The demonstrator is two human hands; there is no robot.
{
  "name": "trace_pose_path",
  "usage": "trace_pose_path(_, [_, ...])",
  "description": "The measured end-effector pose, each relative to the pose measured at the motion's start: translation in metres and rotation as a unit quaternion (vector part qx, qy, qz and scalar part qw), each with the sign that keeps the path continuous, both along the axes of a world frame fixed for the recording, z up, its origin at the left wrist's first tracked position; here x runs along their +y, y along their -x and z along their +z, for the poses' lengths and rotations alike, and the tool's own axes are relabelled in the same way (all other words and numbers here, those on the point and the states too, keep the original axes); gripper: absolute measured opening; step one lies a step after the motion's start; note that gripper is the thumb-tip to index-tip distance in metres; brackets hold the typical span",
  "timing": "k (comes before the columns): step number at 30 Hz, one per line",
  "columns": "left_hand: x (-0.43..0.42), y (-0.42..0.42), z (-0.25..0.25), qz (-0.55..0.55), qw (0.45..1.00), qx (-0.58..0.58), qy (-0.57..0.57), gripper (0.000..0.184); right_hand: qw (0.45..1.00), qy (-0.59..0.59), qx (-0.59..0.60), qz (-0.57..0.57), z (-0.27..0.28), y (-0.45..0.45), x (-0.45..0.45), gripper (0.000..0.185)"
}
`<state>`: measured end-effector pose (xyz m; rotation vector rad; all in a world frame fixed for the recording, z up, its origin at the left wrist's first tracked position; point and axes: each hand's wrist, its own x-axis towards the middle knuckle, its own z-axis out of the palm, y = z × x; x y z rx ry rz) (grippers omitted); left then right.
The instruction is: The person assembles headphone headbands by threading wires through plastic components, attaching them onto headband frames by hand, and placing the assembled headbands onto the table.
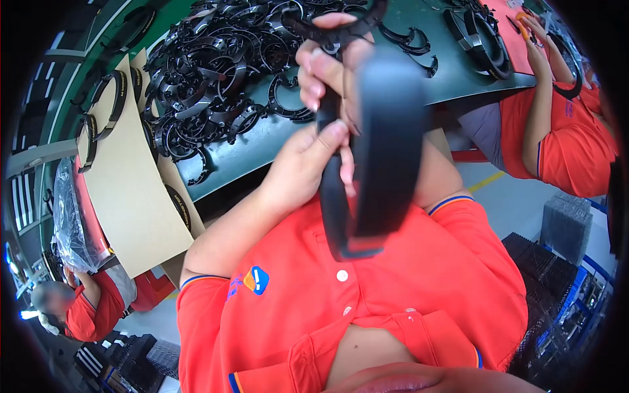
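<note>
A black headphone headband point(390, 150), blurred by motion, is held up in front of my chest. My left hand point(304, 160) is closed on its near strip, the thumb pressed on the outside and fingertips showing inside the loop. Above it, my right hand point(334, 69) is closed round the upper end of the headband, with its forearm partly hidden behind the band. At the fingers of my right hand is a black C-shaped bracket point(337, 29). Whether the bracket is joined to the headband I cannot tell.
Many similar C-shaped brackets point(209, 72) lie heaped on the green table point(239, 157). Finished-looking headbands point(475, 42) rest at the right, others hang on a cardboard box point(131, 190). Co-workers in red shirts point(576, 144) sit right and lower left. Black trays point(537, 275) are stacked behind me.
</note>
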<state>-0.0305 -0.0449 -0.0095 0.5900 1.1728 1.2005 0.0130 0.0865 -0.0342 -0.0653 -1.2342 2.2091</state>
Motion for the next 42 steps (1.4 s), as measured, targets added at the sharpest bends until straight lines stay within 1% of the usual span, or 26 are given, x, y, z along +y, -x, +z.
trace_pose_path(1, [-0.004,-0.009,-0.015,0.061,0.998,-0.029,-0.017,0.035,0.996,0.069,0.036,0.038,0.004,0.002,-0.003,0.034])
trace_pose_path(4, [-0.006,-0.009,-0.011,0.071,0.996,-0.053,0.02,0.028,0.982,0.131,0.08,0.107,-0.004,0.011,-0.006,0.032])
trace_pose_path(5, [-0.006,-0.006,-0.01,0.058,0.998,-0.029,0.025,0.029,0.982,0.129,0.085,0.109,-0.003,0.011,-0.006,0.032])
trace_pose_path(7, [-0.006,-0.003,-0.017,0.057,0.998,0.008,0.011,0.029,0.997,0.051,0.032,0.051,0.003,0.006,-0.011,0.031])
trace_pose_path(8, [-0.006,-0.001,-0.025,0.052,0.998,0.041,-0.006,0.029,0.996,0.041,0.043,0.065,0.0,0.005,-0.009,0.04])
trace_pose_path(9, [-0.005,0.0,-0.028,0.045,0.993,0.098,-0.04,0.029,0.996,0.042,0.046,0.062,0.001,0.006,-0.008,0.04])
trace_pose_path(11, [-0.004,-0.002,-0.025,-0.012,0.996,-0.07,-0.056,0.03,0.998,-0.034,-0.005,0.057,0.01,0.004,-0.007,0.038])
trace_pose_path(12, [-0.005,-0.002,-0.027,-0.004,0.986,-0.149,-0.079,0.03,0.997,-0.063,-0.026,0.029,0.014,0.005,-0.01,0.036])
trace_pose_path(14, [-0.006,0.001,-0.021,-0.001,0.999,-0.012,-0.046,0.03,0.997,-0.057,-0.019,0.04,0.012,0.007,-0.009,0.035])
trace_pose_path(16, [-0.003,0.01,-0.028,-0.035,0.998,0.025,-0.048,0.036,0.997,-0.05,-0.006,0.058,0.014,0.011,-0.006,0.031])
trace_pose_path(17, [-0.003,0.009,-0.035,0.027,0.99,0.101,-0.096,0.039,0.997,-0.047,-0.001,0.057,0.017,0.012,-0.004,0.031])
trace_pose_path(18, [-0.002,0.009,-0.035,0.087,0.97,0.175,-0.144,0.044,0.993,-0.118,0.001,0.017,0.021,0.012,-0.002,0.03])
trace_pose_path(19, [-0.005,0.018,-0.022,0.141,0.957,0.232,-0.098,0.052,0.982,-0.187,0.003,-0.024,0.022,0.012,-0.001,0.029])
trace_pose_path(20, [0.0,0.029,-0.021,0.205,0.931,0.254,-0.166,0.052,0.972,-0.229,0.031,-0.031,0.021,0.011,0.002,0.029])
trace_pose_path(21, [0.005,0.042,-0.023,0.268,0.894,0.274,-0.232,0.052,0.974,-0.223,0.029,-0.013,0.021,0.011,0.001,0.029])
trace_pose_path(24, [0.009,0.056,0.003,0.301,0.824,0.352,-0.326,0.048,0.974,-0.225,0.017,0.006,0.023,0.009,-0.005,0.029])
trace_pose_path(26, [0.006,0.057,0.02,0.27,0.725,0.579,-0.258,0.042,0.962,-0.271,-0.026,-0.022,0.024,0.009,-0.006,0.03])
trace_pose_path(27, [0.013,0.061,0.015,0.292,0.66,0.619,-0.311,0.037,0.962,-0.271,-0.025,-0.022,0.025,0.009,-0.006,0.03])
trace_pose_path(29, [0.016,0.058,0.019,0.285,0.556,0.724,-0.293,0.034,0.97,-0.234,-0.07,-0.004,0.026,0.009,-0.007,0.026])
trace_pose_path(32, [0.025,0.057,0.013,0.297,0.527,0.74,-0.295,0.025,0.971,-0.23,-0.073,-0.002,0.022,0.013,-0.009,0.028])
trace_pose_path(33, [0.028,0.064,0.013,0.281,0.496,0.753,-0.328,0.024,0.969,-0.236,-0.071,-0.017,0.02,0.015,-0.011,0.029])
trace_pose_path(34, [0.029,0.063,0.013,0.282,0.496,0.753,-0.329,0.024,0.969,-0.236,-0.071,-0.017,0.022,0.016,-0.011,0.029])
trace_pose_path(36, [0.031,0.058,0.013,0.31,0.486,0.77,-0.274,0.022,0.967,-0.229,-0.112,-0.014,0.024,0.015,-0.011,0.031])
trace_pose_path(37, [0.03,0.057,0.011,0.342,0.542,0.716,-0.277,0.017,0.967,-0.228,-0.112,-0.013,0.023,0.016,-0.011,0.031])
trace_pose_path(40, [0.027,0.068,0.008,0.297,0.522,0.742,-0.297,0.018,0.971,-0.208,-0.108,0.038,0.022,0.013,-0.008,0.033])
trace_pose_path(42, [0.025,0.07,0.011,0.277,0.518,0.75,-0.302,0.015,0.973,-0.136,-0.138,0.123,0.024,0.012,-0.006,0.036])
